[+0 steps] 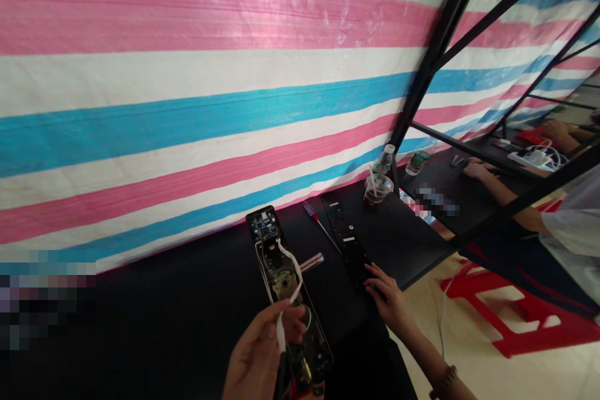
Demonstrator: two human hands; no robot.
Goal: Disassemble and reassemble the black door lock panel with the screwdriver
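My left hand [267, 344] pinches a white cable [294, 262] between thumb and fingers. The cable runs up to a blue-green circuit board [265, 226] at the far end of an opened, long black device housing [320, 340]. Wires and a round mechanism [283, 284] show inside it; my left hand covers part of its near half. To the right lies a flat, long black panel [349, 250] with small pale labels. At its near end, my right hand [391, 303] has its fingers closed on the panel's edge. A screwdriver [312, 211] with its shaft towards the panel lies between both parts.
A clear-handled tool [312, 262] lies beside the housing. Further back stand a drink cup with a straw [378, 189] and a plastic bottle [387, 159], near a black metal frame [424, 69]. On the right, another person's arm [509, 194] rests at the adjoining table, above a red stool [506, 325].
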